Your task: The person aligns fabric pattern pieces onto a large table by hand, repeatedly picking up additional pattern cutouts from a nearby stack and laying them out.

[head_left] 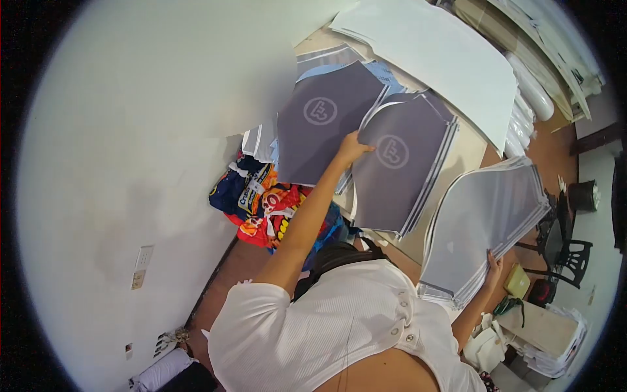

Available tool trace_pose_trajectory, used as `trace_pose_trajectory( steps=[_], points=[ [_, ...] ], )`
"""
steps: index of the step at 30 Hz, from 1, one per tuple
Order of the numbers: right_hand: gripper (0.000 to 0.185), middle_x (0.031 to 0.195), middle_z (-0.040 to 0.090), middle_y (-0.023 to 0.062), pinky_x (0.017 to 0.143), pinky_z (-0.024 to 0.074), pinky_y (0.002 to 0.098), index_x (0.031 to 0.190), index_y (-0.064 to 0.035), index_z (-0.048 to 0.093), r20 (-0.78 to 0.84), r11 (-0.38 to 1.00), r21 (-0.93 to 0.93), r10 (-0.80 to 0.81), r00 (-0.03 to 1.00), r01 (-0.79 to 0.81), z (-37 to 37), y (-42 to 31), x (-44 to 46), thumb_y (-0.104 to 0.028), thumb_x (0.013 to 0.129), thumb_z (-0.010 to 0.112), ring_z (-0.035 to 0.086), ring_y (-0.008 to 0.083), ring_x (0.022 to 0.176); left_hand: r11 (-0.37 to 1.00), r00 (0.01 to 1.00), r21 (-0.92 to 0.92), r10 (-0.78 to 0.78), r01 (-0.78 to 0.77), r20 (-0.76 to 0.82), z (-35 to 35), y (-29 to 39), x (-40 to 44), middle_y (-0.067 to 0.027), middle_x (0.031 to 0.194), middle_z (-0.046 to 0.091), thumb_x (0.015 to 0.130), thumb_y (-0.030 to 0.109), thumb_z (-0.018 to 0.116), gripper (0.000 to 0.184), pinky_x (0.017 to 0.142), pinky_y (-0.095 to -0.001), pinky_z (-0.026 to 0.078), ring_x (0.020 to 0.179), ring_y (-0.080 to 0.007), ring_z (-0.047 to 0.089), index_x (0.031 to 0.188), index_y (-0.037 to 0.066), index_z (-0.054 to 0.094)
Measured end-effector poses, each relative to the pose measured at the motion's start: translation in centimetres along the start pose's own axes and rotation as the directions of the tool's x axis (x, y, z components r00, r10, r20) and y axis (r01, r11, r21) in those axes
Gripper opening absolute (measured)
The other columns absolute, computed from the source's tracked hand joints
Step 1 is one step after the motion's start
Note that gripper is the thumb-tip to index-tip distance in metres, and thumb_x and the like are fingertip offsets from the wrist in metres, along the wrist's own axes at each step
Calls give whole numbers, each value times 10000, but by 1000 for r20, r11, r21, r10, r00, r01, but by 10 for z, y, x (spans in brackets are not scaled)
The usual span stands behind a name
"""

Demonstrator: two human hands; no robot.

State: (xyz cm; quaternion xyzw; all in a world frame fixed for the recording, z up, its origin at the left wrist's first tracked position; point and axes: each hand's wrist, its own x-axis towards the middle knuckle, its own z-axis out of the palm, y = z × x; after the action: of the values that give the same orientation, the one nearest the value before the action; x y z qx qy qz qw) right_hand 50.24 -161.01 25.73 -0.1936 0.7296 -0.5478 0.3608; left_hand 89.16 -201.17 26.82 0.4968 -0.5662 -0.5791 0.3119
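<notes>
Two stacks of dark grey printed panels, cut like shirt pieces, lie side by side on the table. Each top panel bears a pale round emblem. My left hand (354,149) reaches between them and grips the near-left edge of the right-hand stack (405,176), thumb on top and fingers partly hidden. The left-hand stack (320,137) lies just beyond my wrist. Off to the right, my right hand (494,266) holds a lighter grey stack of curved sheets (483,215) by its lower edge, fingers wrapped under it.
Large white sheets (437,59) cover the table's far side. Colourful printed bags (268,202) sit against the wall at left. Clear plastic-wrapped rolls (522,117) stand behind. A black chair (571,261), a dark bucket (583,195) and a paper-laden low table (542,330) are at right.
</notes>
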Motion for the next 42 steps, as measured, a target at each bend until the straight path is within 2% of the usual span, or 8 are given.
trace_pose_trajectory(
  steps=[7, 13, 18, 25, 33, 37, 40, 42],
  points=[
    [308, 902, 597, 89, 718, 429, 222, 1067, 20, 523, 17, 982, 190, 4, 1000, -7, 29, -2, 12, -81, 780, 574, 563, 160, 783, 794, 992, 607, 106, -39, -75, 41, 20, 0, -199, 965, 604, 618, 84, 690, 561, 736, -367, 460, 832, -333, 596, 1137, -12, 499],
    [311, 908, 593, 99, 707, 442, 234, 1071, 26, 516, 107, 934, 337, 86, 991, -117, 115, -1, 39, -82, 783, 566, 562, 173, 782, 730, 986, 676, 13, 103, -165, 67, 36, -21, -208, 988, 590, 613, 125, 710, 576, 753, -384, 459, 858, -362, 585, 1130, -2, 489],
    [281, 880, 587, 89, 689, 438, 220, 1031, 24, 527, 167, 927, 323, 143, 976, -191, 125, 0, 60, -59, 767, 578, 547, 145, 733, 907, 996, 418, 71, -39, -61, 62, -17, 9, -207, 985, 591, 608, 154, 706, 627, 769, -404, 461, 880, -357, 580, 1168, 19, 458],
    [266, 806, 572, 77, 643, 413, 213, 996, 23, 526, 123, 994, 63, 78, 989, -87, 144, -30, 52, -55, 752, 596, 521, 133, 673, 955, 985, 297, 50, 1, -164, 44, -15, 4, -217, 986, 579, 626, 182, 717, 570, 747, -377, 469, 864, -347, 584, 1093, -37, 474],
    [395, 810, 575, 115, 660, 414, 249, 1034, 39, 522, -28, 992, -93, -92, 995, 89, 197, -17, 56, -198, 741, 642, 524, 167, 697, 894, 979, 445, 38, 57, -202, 0, -4, 0, -194, 987, 568, 660, 216, 675, 476, 745, -402, 446, 855, -353, 559, 1066, 22, 519],
    [558, 856, 589, 158, 715, 428, 278, 1045, 46, 541, -196, 949, -314, -102, 975, 37, 193, -47, 37, -423, 754, 622, 551, 209, 781, 606, 925, 791, 342, -80, -169, 6, 10, -10, -156, 1039, 541, 700, 286, 622, 423, 800, -418, 400, 907, -346, 496, 1066, 88, 543],
    [610, 894, 597, 172, 759, 435, 291, 1037, 44, 557, -241, 895, -441, -49, 969, -64, 177, -48, 19, -508, 777, 562, 568, 241, 850, 654, 799, 755, 424, 56, -426, -40, 10, 1, -143, 1094, 500, 712, 343, 596, 437, 827, -431, 365, 944, -340, 448, 1087, 126, 542],
    [621, 937, 586, 183, 798, 428, 298, 1057, 49, 543, -166, 981, -171, 61, 984, -90, 162, -25, 25, -516, 800, 524, 561, 261, 905, 718, 669, 663, 390, 209, -633, -87, 6, 20, -139, 1103, 495, 717, 370, 602, 458, 833, -438, 363, 934, -346, 455, 1086, 107, 542]
  ],
)
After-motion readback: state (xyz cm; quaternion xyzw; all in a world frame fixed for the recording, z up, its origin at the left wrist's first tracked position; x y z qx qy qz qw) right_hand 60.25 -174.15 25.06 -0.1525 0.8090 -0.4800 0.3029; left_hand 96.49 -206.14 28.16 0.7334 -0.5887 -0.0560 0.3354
